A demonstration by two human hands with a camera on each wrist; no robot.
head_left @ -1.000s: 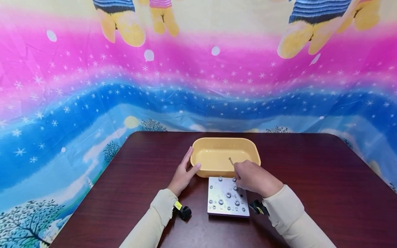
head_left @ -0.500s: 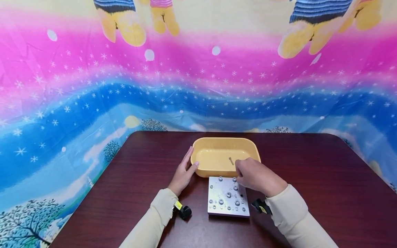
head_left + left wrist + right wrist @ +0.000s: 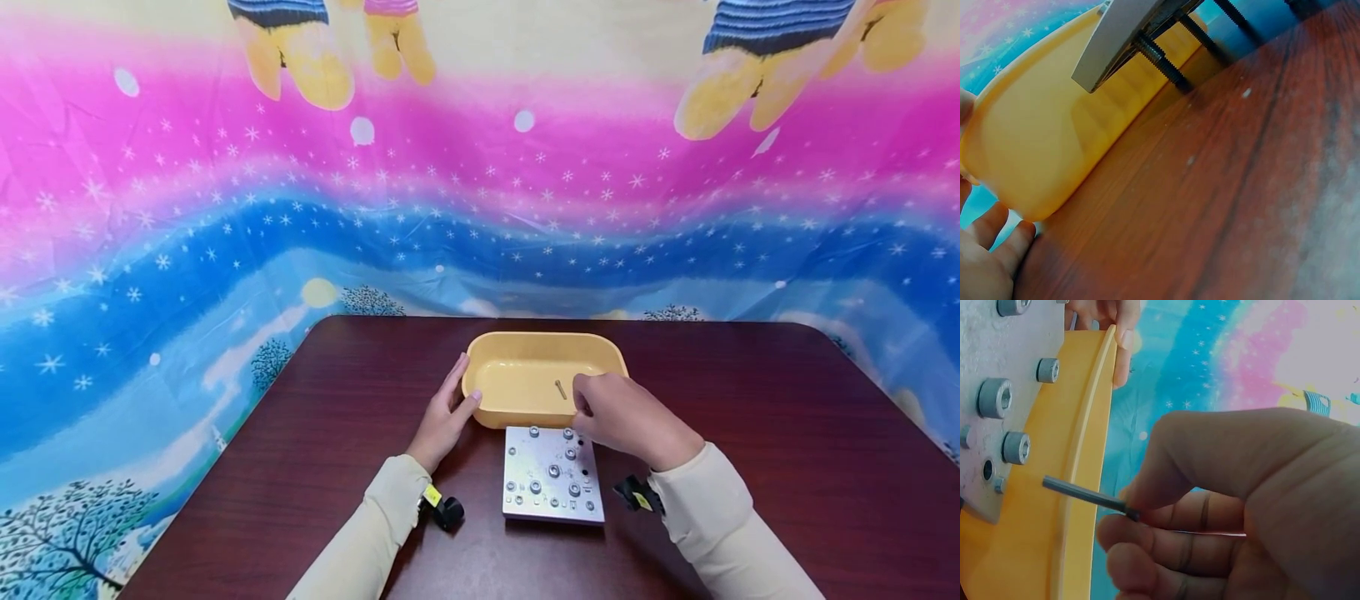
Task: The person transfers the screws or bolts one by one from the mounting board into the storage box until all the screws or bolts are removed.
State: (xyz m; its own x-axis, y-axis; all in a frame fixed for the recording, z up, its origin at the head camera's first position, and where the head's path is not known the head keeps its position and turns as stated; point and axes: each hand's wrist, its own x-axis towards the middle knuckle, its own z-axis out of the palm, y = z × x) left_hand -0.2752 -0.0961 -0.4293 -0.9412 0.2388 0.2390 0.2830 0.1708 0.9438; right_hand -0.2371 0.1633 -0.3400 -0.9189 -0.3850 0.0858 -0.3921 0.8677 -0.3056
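Note:
My left hand [image 3: 441, 425] holds the left end of a yellow plastic tub [image 3: 517, 417], thumb at its front corner and fingers along its side. In the right wrist view, my right hand [image 3: 1210, 494] pinches a thin dark metal screw [image 3: 1082, 492] by its head end, shank pointing away. That hand is over the tub's front right corner, beside a silver metal plate [image 3: 528, 462]. Several socket-head screws [image 3: 996, 398] of different sizes stand in the plate, and an unfilled hole [image 3: 987, 470] shows near its edge. Another small screw [image 3: 561, 389] lies on the tub floor.
The plate stands raised above the dark wooden table [image 3: 712, 367], with threaded shanks [image 3: 1163, 60] projecting below it. A wrist camera [image 3: 450, 512] hangs under the left sleeve, another under the right. A printed curtain [image 3: 480, 208] hangs behind the table.
My right hand has shifted a little to the right, uncovering more of the screw in the tub and a hole near the plate's far right corner. My left hand stays in place.

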